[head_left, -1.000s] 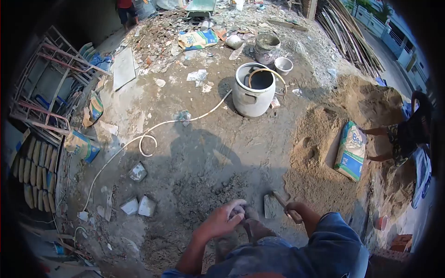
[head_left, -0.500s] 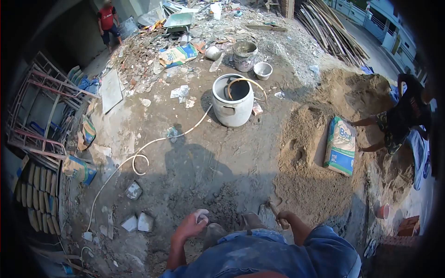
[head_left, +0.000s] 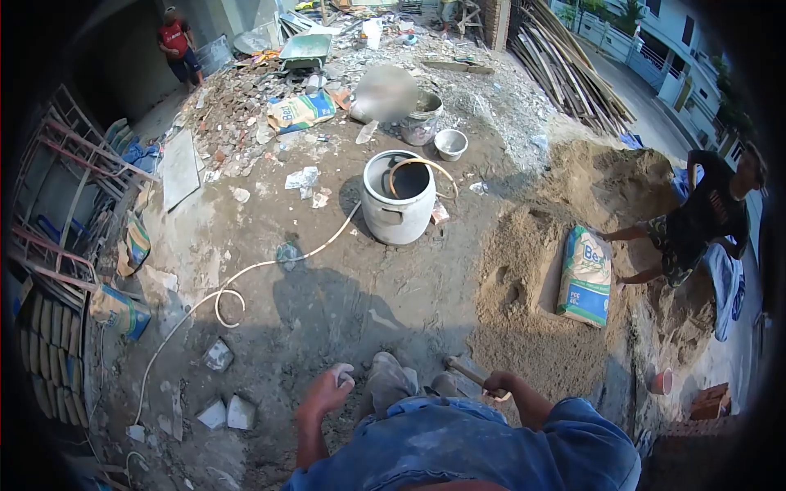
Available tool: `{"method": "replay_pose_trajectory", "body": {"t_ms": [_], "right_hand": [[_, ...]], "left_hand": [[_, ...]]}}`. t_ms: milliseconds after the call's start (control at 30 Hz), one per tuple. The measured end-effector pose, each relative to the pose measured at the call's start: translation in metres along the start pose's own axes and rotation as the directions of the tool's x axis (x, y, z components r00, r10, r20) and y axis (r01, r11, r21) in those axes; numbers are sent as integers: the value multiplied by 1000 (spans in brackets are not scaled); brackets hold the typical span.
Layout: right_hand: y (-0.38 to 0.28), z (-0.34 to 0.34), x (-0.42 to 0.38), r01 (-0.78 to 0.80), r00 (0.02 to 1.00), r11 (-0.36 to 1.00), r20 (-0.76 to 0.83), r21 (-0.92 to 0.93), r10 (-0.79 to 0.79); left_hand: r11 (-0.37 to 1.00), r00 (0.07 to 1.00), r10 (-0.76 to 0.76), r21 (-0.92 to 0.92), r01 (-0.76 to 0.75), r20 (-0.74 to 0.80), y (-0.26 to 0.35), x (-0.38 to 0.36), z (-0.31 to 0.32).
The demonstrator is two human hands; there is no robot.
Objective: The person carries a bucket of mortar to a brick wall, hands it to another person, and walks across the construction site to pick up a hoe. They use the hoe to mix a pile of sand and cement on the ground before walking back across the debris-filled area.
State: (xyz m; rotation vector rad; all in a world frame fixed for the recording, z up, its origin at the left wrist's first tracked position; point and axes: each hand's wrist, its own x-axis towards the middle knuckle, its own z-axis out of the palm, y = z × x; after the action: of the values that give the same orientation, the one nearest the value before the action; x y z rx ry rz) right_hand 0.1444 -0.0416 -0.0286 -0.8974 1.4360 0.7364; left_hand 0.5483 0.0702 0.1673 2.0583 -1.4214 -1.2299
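Observation:
My right hand (head_left: pixel 499 382) is closed around the wooden handle of a hoe (head_left: pixel 467 371), low in front of my body. The handle slants up and left, ending over wet grey ground beside my foot; the blade does not show clearly now. My left hand (head_left: pixel 327 389) hangs in the air left of my knees, its fingers curled and pale at the tips. Whether anything is inside them I cannot make out. Ahead stands a pale drum (head_left: pixel 399 221) with a hose (head_left: pixel 278 262) running to it. On my right a cement bag (head_left: pixel 585 282) lies on the sand (head_left: pixel 524 303).
A co-worker (head_left: pixel 708 209) leans over the sand at right; another person (head_left: pixel 176 45) stands far left. A bucket (head_left: pixel 422 123) and a bowl (head_left: pixel 451 145) stand behind the drum. Pale blocks (head_left: pixel 240 413) lie to my left. Rubble (head_left: pixel 233 114) and a wheelbarrow (head_left: pixel 305 51) are farther back.
The view has shifted slightly. My right hand has moved, with the hoe's handle now lying flatter and pointing more to the left. At right, the co-worker's head is now in view.

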Motion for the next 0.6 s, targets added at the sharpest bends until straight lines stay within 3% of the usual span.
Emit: {"method": "replay_pose_trajectory", "body": {"t_ms": [67,167,200,300,433,533,600], "right_hand": [[-6,-8,-2,2,999,1000,43,9,-3],[-17,-27,1,40,996,977,-71,-208,-56],[-25,-38,4,26,996,979,-74,-203,-42],[-66,-72,12,-54,997,997,53,-57,57],[-106,-117,25,-161,969,985,197,53,148],[-133,-154,3,-196,970,981,148,-2,194],[-137,-181,2,-223,963,967,181,119,200]], "left_hand": [[1000,1000,-3,-29,3,23,-20,23,1],[997,996,-5,-81,12,84,-36,64,-3],[995,993,-12,-100,24,117,-39,78,-6],[997,990,4,-75,6,139,-63,136,-12],[992,981,-87,-79,101,172,-35,187,-61],[974,970,-198,-80,211,144,-30,220,-85],[993,997,-76,94,77,-10,-45,253,-99]]}}
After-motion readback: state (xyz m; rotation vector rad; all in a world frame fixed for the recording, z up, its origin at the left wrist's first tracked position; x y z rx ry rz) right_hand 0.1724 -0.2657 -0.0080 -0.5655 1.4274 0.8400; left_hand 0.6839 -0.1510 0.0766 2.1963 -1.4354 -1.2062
